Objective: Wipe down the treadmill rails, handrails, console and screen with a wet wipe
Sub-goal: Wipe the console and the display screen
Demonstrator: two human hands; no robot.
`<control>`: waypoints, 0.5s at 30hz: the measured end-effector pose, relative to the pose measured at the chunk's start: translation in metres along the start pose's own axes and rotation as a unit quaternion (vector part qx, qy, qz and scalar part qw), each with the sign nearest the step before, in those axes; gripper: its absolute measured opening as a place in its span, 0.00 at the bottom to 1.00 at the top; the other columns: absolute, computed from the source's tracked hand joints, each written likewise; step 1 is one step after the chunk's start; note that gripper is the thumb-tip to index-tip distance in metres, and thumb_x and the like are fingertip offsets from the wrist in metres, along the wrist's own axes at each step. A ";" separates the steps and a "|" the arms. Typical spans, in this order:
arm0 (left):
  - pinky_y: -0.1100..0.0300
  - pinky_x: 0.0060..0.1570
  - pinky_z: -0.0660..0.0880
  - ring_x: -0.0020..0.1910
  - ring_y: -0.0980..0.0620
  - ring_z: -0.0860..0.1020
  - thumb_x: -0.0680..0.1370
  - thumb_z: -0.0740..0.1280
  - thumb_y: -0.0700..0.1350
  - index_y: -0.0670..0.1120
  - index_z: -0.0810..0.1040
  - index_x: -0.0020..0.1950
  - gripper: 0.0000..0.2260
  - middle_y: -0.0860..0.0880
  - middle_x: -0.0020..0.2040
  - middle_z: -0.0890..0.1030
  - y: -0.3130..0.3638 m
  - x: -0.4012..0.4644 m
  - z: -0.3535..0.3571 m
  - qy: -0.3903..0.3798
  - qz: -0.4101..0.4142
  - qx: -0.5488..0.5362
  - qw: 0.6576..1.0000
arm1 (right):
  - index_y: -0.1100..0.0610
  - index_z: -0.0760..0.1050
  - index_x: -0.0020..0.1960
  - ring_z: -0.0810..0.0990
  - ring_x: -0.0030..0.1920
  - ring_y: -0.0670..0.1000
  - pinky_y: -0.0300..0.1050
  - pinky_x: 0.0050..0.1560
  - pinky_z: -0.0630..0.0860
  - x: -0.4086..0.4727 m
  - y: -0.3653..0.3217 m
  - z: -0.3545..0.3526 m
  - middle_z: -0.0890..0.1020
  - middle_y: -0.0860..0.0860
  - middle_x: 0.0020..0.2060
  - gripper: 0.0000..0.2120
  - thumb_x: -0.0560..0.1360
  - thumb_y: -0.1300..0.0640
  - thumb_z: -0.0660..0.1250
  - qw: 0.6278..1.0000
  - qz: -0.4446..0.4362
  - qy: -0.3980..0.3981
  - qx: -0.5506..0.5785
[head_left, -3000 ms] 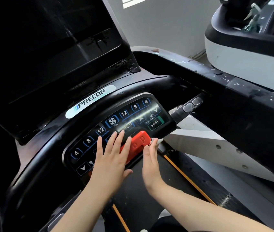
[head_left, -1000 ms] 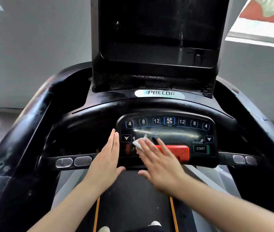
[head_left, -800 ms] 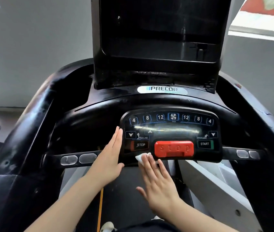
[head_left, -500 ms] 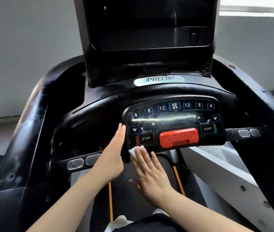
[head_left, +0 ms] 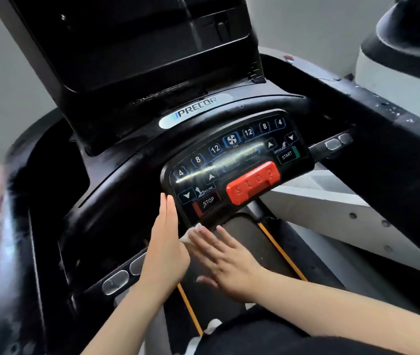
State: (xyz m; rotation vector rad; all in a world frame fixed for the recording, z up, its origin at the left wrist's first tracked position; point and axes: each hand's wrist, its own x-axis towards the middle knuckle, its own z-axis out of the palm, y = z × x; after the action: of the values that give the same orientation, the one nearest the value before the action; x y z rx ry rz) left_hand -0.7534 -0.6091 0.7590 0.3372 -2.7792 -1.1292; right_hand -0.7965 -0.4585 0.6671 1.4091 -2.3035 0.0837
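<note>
Wet wipe down at the lower left corner of the control panel, only a small white scrap showing, pressed under the fingertips of the right hand. Fingers there straight and fanned wide, thumb out to the side, blurred. Left hand just beside, on edge, fingers straight and held close together, tips laid along the panel's left rim, holding nothing.

Panel edge curving right above both hands; red stop bar jutting out over the lower rim, STOP key just left of it, near the wipe. START key far over on the right end, well apart from the hands. Glare streak across the number keys.

Below the panel, open gap down to the dark belt with orange lines on either side. Left grip bar with its silver pads poking out beside the left wrist, close. Right grip bar well apart, past the panel.

Up above, PRECOR badge on the curved console housing, then the big dark screen tilted overhead. Right handrail running broad and black, speckled with pale flecks. Another machine, white and black, at top right beyond the rail.
</note>
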 end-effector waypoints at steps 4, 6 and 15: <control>0.62 0.71 0.43 0.76 0.48 0.46 0.67 0.58 0.24 0.38 0.49 0.76 0.39 0.52 0.72 0.41 0.002 0.001 0.008 0.055 0.025 0.079 0.995 | 0.55 0.53 0.75 0.44 0.76 0.50 0.51 0.75 0.39 -0.005 0.036 0.007 0.47 0.52 0.77 0.26 0.79 0.47 0.48 0.996 -0.073 0.027 -0.055; 0.58 0.72 0.44 0.75 0.44 0.47 0.64 0.59 0.23 0.36 0.52 0.75 0.40 0.47 0.74 0.43 0.004 -0.001 0.012 0.080 0.024 0.122 0.989 | 0.52 0.55 0.74 0.41 0.76 0.50 0.51 0.75 0.38 -0.009 0.060 0.008 0.52 0.50 0.76 0.28 0.77 0.45 0.51 0.994 -0.072 0.025 -0.078; 0.48 0.71 0.44 0.72 0.39 0.53 0.56 0.63 0.26 0.38 0.58 0.72 0.44 0.39 0.74 0.55 0.015 0.000 0.024 0.085 0.108 0.293 0.946 | 0.59 0.36 0.76 0.48 0.74 0.47 0.48 0.75 0.36 -0.038 0.144 0.015 0.58 0.36 0.71 0.24 0.83 0.53 0.32 0.970 -0.143 -0.041 -0.190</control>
State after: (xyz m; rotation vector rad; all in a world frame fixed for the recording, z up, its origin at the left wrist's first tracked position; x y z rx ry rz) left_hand -0.7606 -0.5827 0.7521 0.1604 -2.8420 -0.1957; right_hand -0.9104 -0.3620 0.6630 1.5372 -2.0102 -0.4846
